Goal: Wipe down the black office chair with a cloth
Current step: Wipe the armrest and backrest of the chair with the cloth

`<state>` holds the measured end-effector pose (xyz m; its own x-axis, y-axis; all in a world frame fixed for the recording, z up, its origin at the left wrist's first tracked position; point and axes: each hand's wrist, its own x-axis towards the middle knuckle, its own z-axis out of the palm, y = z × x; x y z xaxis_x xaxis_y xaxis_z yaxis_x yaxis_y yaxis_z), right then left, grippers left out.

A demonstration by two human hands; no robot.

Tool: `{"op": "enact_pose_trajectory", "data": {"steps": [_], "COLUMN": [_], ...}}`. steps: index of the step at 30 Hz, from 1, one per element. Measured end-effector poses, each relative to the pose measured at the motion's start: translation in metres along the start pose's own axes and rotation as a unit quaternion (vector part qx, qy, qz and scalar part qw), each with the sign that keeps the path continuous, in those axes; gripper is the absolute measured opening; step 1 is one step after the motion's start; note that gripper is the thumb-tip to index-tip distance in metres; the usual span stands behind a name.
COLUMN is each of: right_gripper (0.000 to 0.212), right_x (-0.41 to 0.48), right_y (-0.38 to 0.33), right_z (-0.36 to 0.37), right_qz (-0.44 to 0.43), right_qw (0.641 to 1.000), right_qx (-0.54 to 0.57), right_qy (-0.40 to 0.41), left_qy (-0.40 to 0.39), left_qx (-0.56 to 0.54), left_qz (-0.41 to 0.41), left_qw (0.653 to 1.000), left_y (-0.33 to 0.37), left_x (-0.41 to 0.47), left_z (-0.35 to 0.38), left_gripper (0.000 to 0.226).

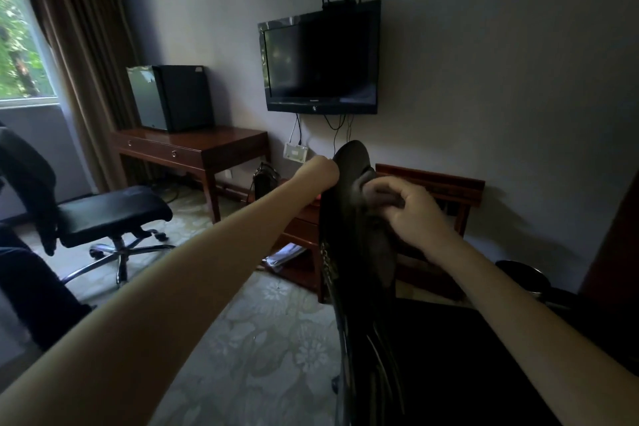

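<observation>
The black office chair [359, 252] stands close in front of me, its backrest seen edge-on and rising to a rounded headrest near the wall. My left hand [320, 171] grips the left edge of the headrest from behind; its fingers are hidden. My right hand [404, 207] holds a dark grey cloth [375, 192] bunched against the right face of the headrest. The chair's dark seat [466, 356] fills the lower right.
A second black office chair [110, 214] on a chrome base stands at the left. A wooden desk [193, 149] carries a small black fridge [173, 97]. A television [320, 59] hangs on the wall. Behind the chair sits a low wooden table [432, 183]. Patterned carpet [242, 339] lies below.
</observation>
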<state>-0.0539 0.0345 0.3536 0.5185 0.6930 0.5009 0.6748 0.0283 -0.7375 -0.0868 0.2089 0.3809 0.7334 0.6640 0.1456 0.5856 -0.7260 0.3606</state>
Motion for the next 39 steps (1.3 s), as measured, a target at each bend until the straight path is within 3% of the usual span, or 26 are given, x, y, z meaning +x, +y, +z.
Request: {"op": "enact_pose_trajectory", "data": {"steps": [3,6,10,13,18,25,35,39], "right_gripper": [0.03,0.027,0.039,0.044,0.035,0.032,0.026,0.025], "right_x": [0.022,0.039,0.06,0.068,0.069,0.065,-0.016,-0.004], "right_y": [0.019,0.033,0.045,0.061,0.072,0.067,0.042,0.046], "right_z": [-0.027,-0.033,-0.004,0.022,0.03,0.03,0.029,0.029], "right_qz": [0.027,0.037,0.023,0.046,0.126,0.083,-0.034,-0.05], "right_qw": [0.991,0.985,0.984,0.982,0.989,0.992,0.987,0.986], "right_qx": [-0.114,-0.16,-0.174,-0.173,-0.027,-0.073,-0.106,-0.136], "right_qy": [0.059,0.056,0.002,-0.057,-0.078,-0.065,-0.112,-0.084], "left_qy": [-0.006,-0.023,-0.069,-0.072,-0.056,-0.062,-0.057,-0.056], "left_qx": [-0.248,-0.195,-0.221,-0.212,-0.202,-0.221,-0.217,-0.205], "left_qz": [-0.071,-0.026,-0.004,-0.01,-0.006,-0.018,-0.009,-0.006], "left_qw": [0.966,0.98,0.973,0.975,0.978,0.973,0.974,0.977], "left_y": [0.011,0.013,0.003,0.0,0.0,-0.003,-0.004,-0.004], "left_x": [-0.015,-0.017,-0.014,-0.012,-0.006,-0.002,0.003,0.005], "left_z": [-0.018,-0.01,-0.001,-0.001,0.002,0.002,0.003,0.003], "left_gripper": [0.03,0.048,0.095,0.092,0.081,0.082,0.08,0.078]}}
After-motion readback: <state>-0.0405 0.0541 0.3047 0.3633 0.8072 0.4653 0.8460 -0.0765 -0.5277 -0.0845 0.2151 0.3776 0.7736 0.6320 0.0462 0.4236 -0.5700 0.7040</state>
